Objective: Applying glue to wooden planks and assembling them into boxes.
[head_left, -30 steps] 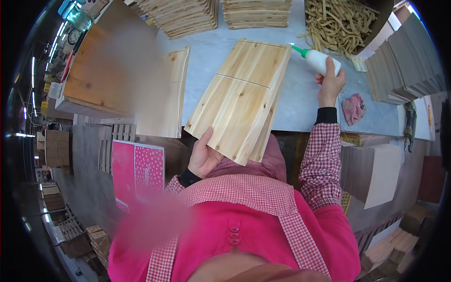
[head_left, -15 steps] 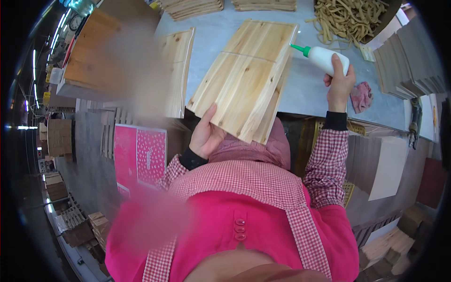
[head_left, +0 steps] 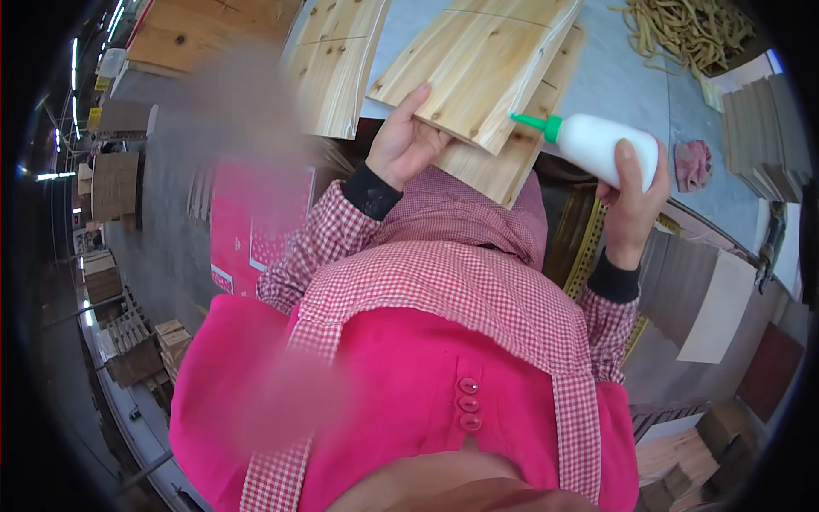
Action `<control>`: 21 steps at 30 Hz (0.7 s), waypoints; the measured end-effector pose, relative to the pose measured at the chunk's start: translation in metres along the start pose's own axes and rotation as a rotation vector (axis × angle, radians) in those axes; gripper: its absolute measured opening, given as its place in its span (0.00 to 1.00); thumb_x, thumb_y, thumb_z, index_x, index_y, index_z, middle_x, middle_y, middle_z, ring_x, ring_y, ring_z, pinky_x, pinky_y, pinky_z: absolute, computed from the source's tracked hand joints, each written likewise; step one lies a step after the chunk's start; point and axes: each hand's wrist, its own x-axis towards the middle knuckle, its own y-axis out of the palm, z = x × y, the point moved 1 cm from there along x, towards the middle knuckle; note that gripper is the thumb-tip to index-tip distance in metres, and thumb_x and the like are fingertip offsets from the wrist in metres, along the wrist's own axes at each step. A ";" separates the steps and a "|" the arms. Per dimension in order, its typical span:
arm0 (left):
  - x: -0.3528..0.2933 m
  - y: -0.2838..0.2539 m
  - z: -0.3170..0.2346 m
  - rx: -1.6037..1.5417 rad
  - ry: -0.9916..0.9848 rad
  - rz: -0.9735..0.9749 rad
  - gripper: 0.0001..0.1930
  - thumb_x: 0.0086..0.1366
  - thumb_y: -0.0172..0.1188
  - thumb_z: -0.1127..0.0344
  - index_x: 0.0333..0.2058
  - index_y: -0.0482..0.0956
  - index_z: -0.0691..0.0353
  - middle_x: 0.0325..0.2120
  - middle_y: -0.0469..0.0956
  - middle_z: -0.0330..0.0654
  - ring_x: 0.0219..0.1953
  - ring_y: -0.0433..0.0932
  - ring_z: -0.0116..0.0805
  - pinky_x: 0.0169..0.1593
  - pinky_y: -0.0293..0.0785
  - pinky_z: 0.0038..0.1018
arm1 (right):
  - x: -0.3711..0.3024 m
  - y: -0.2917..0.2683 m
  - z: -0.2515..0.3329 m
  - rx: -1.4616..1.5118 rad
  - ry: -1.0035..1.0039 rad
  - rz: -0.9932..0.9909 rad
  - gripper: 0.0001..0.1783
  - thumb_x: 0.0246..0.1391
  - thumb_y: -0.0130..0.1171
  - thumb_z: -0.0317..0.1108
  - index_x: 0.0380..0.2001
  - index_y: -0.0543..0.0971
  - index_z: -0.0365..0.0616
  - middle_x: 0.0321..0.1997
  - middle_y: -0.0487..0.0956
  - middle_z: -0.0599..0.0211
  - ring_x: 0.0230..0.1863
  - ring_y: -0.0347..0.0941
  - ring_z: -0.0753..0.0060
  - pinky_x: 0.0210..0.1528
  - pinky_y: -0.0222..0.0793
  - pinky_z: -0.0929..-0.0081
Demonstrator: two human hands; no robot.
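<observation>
My left hand grips the near edge of a pale knotty wooden board, thumb on top and fingers beneath. A second wooden board lies under it, jutting out at the near and right sides. In my right hand is a white squeeze bottle with a green nozzle. The nozzle tip points left and is at the held board's right edge, close to its near corner. A glossy whitish line runs along that edge. Another board rests to the left, with a similar line on its right edge.
A heap of tan strips lies at the far right of the bluish-grey table. A crumpled pink cloth is near its right side, beside stacked grey panels. A wooden box-like surface stands far left.
The nozzle has travelled from the board's far right corner along the edge to its near corner. The upper board has shifted, showing more of the one below. The view has moved too.
</observation>
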 end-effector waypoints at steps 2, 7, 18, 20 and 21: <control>0.006 -0.002 -0.001 -0.002 0.014 -0.005 0.23 0.69 0.52 0.64 0.59 0.60 0.64 0.56 0.68 0.48 0.59 0.68 0.42 0.62 0.67 0.41 | -0.010 0.000 0.006 -0.010 0.001 0.030 0.20 0.54 0.62 0.42 0.41 0.71 0.39 0.27 0.75 0.69 0.16 0.65 0.85 0.14 0.58 0.87; 0.010 0.002 -0.003 -0.008 0.057 -0.010 0.22 0.68 0.53 0.65 0.58 0.61 0.63 0.56 0.69 0.47 0.58 0.69 0.41 0.61 0.67 0.40 | -0.015 0.007 0.007 -0.046 -0.077 -0.001 0.22 0.54 0.62 0.43 0.43 0.70 0.39 0.29 0.75 0.67 0.17 0.66 0.84 0.15 0.60 0.87; 0.009 0.008 -0.023 -0.003 0.162 0.001 0.23 0.67 0.54 0.65 0.59 0.62 0.63 0.57 0.68 0.47 0.59 0.67 0.40 0.62 0.65 0.39 | -0.009 0.014 -0.003 0.141 -0.108 0.009 0.20 0.57 0.56 0.44 0.42 0.71 0.38 0.27 0.75 0.66 0.16 0.66 0.81 0.16 0.60 0.84; -0.014 0.007 -0.032 -0.044 0.184 -0.041 0.27 0.67 0.54 0.64 0.62 0.59 0.62 0.60 0.65 0.47 0.62 0.63 0.43 0.65 0.60 0.41 | -0.003 0.007 -0.007 0.295 -0.102 -0.114 0.22 0.57 0.55 0.45 0.45 0.68 0.38 0.28 0.73 0.64 0.15 0.65 0.78 0.14 0.58 0.82; -0.017 -0.009 -0.042 0.038 0.319 -0.007 0.28 0.67 0.54 0.66 0.63 0.58 0.61 0.61 0.64 0.46 0.62 0.62 0.42 0.65 0.59 0.41 | 0.002 0.005 -0.009 0.330 -0.089 -0.143 0.25 0.56 0.55 0.46 0.49 0.66 0.39 0.28 0.72 0.63 0.15 0.64 0.76 0.13 0.56 0.81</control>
